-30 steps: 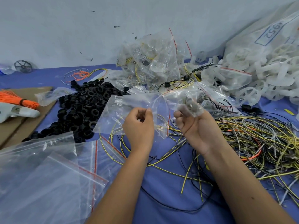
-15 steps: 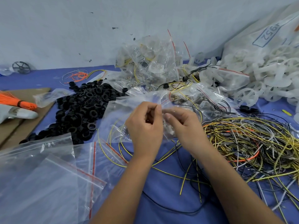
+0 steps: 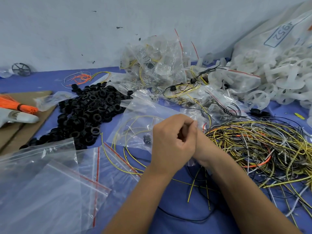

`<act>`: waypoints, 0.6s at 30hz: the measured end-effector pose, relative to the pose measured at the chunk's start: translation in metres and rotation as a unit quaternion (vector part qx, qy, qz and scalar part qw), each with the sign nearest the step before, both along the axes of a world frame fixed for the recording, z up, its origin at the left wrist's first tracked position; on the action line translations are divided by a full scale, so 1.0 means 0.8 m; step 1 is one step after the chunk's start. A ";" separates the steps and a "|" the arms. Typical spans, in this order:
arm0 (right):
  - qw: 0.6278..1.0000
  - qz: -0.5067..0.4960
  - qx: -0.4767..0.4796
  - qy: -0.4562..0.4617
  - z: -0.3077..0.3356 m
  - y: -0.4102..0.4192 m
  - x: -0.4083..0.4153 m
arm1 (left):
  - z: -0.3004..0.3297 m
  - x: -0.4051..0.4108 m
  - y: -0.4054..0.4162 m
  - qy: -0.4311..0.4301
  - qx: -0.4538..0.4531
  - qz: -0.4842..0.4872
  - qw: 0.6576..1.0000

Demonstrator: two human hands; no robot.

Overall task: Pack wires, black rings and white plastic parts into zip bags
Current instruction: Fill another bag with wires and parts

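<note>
Clear empty zip bags (image 3: 50, 183) lie at the desk's near-left corner, with a heap of black rings (image 3: 87, 115) behind them. At the middle the left hand (image 3: 170, 144) curls over the mouth of a zip bag (image 3: 140, 122) that holds yellow wire and a black ring, pinching it; the right hand (image 3: 200, 146) is mostly hidden behind it, grip unclear. Tangled wires (image 3: 261, 149) spread to the right, white plastic parts (image 3: 276, 78) at the far-right corner

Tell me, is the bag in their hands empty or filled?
Partly filled: the zip bag shows yellow wires and a black ring inside.
</note>
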State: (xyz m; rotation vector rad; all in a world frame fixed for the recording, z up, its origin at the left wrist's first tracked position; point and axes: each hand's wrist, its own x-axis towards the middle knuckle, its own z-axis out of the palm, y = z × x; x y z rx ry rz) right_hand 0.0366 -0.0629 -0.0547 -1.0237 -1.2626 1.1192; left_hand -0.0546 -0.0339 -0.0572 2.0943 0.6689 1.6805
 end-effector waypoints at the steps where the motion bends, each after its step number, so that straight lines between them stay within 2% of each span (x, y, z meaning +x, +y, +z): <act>1: 1.000 0.004 0.001 0.018 0.000 -0.001 -0.002 | 0.001 0.000 -0.001 -0.005 -0.002 -0.001 1.000; 5: 0.986 -0.016 -0.039 0.159 -0.008 0.000 0.001 | 0.004 0.000 -0.004 -0.023 0.000 -0.004 1.000; 12: 0.973 -0.051 -0.016 0.224 -0.014 0.012 -0.018 | -0.002 0.004 -0.006 -0.014 -0.005 -0.017 1.000; 16: 0.954 -0.116 -0.138 0.240 -0.013 0.001 0.003 | 0.000 0.004 -0.005 -0.026 0.000 -0.002 1.000; 18: 0.946 -0.040 -0.165 0.274 0.002 -0.002 0.001 | 0.000 0.004 -0.004 -0.037 -0.001 0.004 0.999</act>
